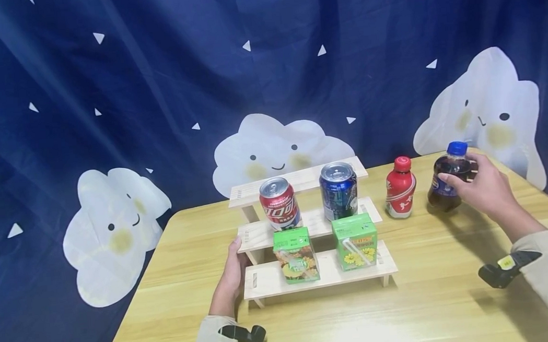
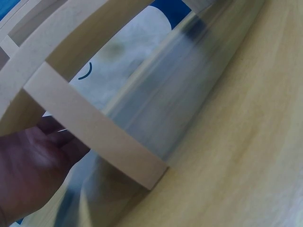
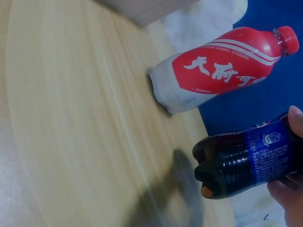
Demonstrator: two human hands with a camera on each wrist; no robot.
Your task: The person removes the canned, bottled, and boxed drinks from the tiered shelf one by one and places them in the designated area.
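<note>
My right hand [image 1: 489, 186] grips a dark cola bottle [image 1: 452, 168] with a blue cap and blue label. In the right wrist view the bottle's base [image 3: 208, 165] is off the table, its shadow apart below. Just left of it stands a red-labelled bottle [image 1: 401, 189] with a red cap. My left hand [image 1: 232, 267] holds the left end of a three-step wooden rack [image 1: 264, 235]; in the left wrist view its fingers go behind a wooden upright [image 2: 94, 125]. On the middle step are a red can [image 1: 279, 204] and a blue can [image 1: 338, 193]. Green drink cartons [image 1: 295, 256] [image 1: 356, 242] sit on the bottom step.
The rack's top step [image 1: 303, 179] bears nothing. A light wood table [image 1: 177, 281] with rounded corners carries everything. Behind its far edge hangs a dark blue curtain [image 1: 169, 67] with smiling white clouds. Black camera straps circle both wrists over pale sleeves.
</note>
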